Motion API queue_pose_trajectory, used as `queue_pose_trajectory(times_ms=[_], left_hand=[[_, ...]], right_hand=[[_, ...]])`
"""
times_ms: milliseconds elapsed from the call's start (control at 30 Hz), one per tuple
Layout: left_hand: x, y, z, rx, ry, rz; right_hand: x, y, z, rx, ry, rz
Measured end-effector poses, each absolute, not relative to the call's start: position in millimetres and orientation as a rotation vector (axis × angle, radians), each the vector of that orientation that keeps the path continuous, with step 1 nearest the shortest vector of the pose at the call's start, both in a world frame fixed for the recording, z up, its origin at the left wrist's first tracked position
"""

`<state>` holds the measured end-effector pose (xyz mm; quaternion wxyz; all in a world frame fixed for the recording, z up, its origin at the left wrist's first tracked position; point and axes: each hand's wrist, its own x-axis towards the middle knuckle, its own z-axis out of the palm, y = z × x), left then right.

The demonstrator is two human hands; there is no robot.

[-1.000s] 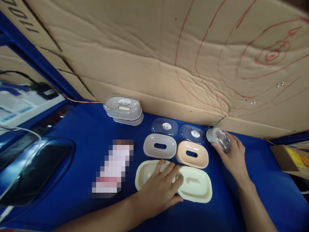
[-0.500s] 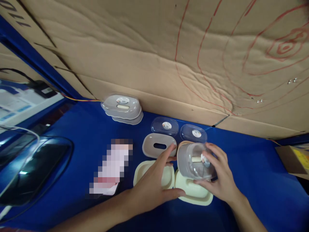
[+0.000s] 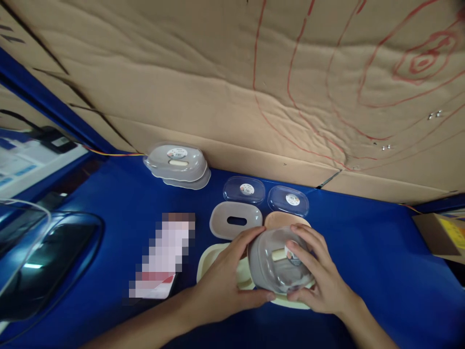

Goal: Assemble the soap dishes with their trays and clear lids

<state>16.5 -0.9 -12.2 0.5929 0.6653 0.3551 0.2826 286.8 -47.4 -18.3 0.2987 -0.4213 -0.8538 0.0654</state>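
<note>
Clamping from opposite ends, left hand (image 3: 223,281) and right hand (image 3: 325,283) have 1 clear-lidded box (image 3: 267,267) pinned over a cream tray (image 3: 286,302)!

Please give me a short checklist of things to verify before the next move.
1. Right hand has hold of the clear-lidded grey box: ok, thumb and other digits are around its right end.
2. Left hand grips the box too: cannot tell; it is at the left end, but how firmly is unclear.
3. Lid fully seated all round: cannot tell, as the hands hide part of the rim.
4. Box label fully readable: not ok, partly covered by the right hand.
5. Right-hand cream tray in full view: not ok, mostly hidden by the box.
6. Slot of the grey tray visible: ok.
</note>
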Motion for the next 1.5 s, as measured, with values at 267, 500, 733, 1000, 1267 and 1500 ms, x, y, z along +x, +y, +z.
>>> queue_pose_trajectory(times_ms=[267, 500, 733, 1000, 1267, 1500], left_hand=[[11.9, -1.7, -15.6, 1.494, 0.791, 0.738], [11.9, -2.0, -11.8, 1.431, 0.776, 0.719], [12.0, -4.4, -6.4, 1.448, 0.758, 0.744], [12.7, -4.3, -8.0, 1.433, 0.742, 0.752], [14.8, -5.9, -14.8, 1.326, 0.780, 0.733], [13.4, -4.1, -14.4, 1.281, 0.720, 0.748]], right_hand=[[343.4, -31.4, -3.0, -1.552, -1.998, -0.094], [431.4, -8.1, -51.2, -1.905, -1.884, -0.155], [431.3, -8.9, -60.0, -1.884, -1.961, -0.035], [411.4, -6.6, -52.1, -1.899, -1.861, -0.026], [310.4, -39.7, -16.7, -1.306, -2.046, 0.610], [276.0, -49.6, -17.0, -1.224, -2.133, 0.645]])
